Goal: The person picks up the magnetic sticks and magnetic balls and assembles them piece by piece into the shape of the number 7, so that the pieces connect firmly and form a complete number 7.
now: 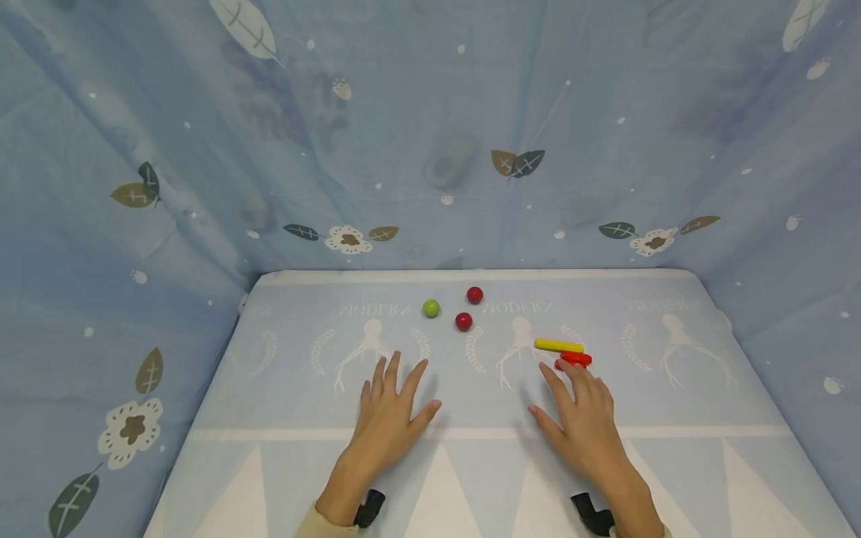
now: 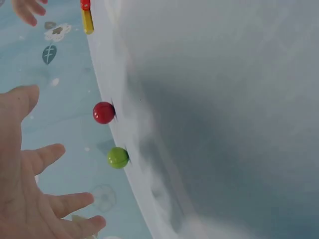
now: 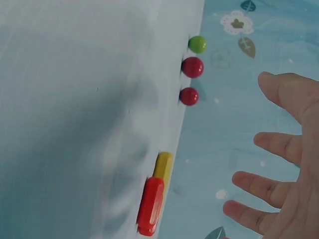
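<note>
My left hand (image 1: 388,418) hovers over the cloth with its fingers spread, holding nothing. Beyond its fingertips lie a small glossy green ball (image 1: 431,308) and two red balls, one nearer (image 1: 463,322) and one farther back (image 1: 474,295). My right hand (image 1: 584,426) is also spread, with nothing in its grasp. Just past its fingertips lies a yellow faceted stick (image 1: 559,345), beside a red faceted stick (image 3: 150,206). In the head view the fingers partly cover the red; whether it is one piece or two, I cannot tell. The left wrist view shows the green ball (image 2: 118,158) too.
A pale patterned cloth (image 1: 289,463) covers the table. Behind and at both sides hangs a blue curtain (image 1: 430,134) printed with leaves and flowers, meeting the table's back edge just beyond the balls. Dark wrist mounts (image 1: 370,508) sit at both wrists.
</note>
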A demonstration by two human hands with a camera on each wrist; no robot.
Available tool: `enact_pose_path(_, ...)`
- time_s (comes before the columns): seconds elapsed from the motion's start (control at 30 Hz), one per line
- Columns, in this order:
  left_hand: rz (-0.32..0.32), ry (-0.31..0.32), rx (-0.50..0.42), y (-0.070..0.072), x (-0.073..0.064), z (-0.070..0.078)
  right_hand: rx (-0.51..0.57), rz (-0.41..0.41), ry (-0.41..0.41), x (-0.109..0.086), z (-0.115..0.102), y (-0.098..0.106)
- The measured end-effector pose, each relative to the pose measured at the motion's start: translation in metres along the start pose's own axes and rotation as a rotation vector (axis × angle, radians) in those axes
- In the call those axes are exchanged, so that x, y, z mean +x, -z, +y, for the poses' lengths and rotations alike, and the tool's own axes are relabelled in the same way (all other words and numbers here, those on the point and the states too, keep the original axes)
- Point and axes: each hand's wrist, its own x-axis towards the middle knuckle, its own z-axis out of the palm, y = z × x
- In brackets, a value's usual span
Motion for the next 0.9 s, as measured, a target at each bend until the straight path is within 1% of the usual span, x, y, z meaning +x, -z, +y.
enact_pose_path(0.17,0.003,-0.034,-0.038,-0.003,0.017,0.0,0.039,0.083,0.038,0.001,0.012,0.002)
enact_pose_path(0.27,-0.002,-0.049,-0.054,-0.004,0.026,0.001,0.065,0.115,0.036,0.001,0.017,0.002)
enact_pose_path(0.4,-0.013,-0.067,-0.088,-0.005,0.037,0.005,0.126,0.107,-0.021,-0.001,0.023,0.002)
enact_pose_path(0.5,-0.018,-0.069,-0.1,-0.007,0.044,0.006,0.179,0.083,-0.083,-0.001,0.028,0.003)
enact_pose_path(0.6,-0.011,-0.068,-0.12,-0.009,0.053,0.006,0.217,0.079,-0.131,0.0,0.032,0.005)
enact_pose_path(0.7,-0.006,-0.054,-0.181,-0.011,0.063,0.006,0.243,0.089,-0.159,0.001,0.036,0.006)
enact_pose_path(0.8,-0.018,-0.037,-0.263,-0.01,0.073,0.007,0.261,0.096,-0.175,0.003,0.04,0.007)
enact_pose_path(0.9,-0.032,-0.026,-0.332,-0.011,0.085,0.007,0.3,0.06,-0.21,0.005,0.046,0.007)
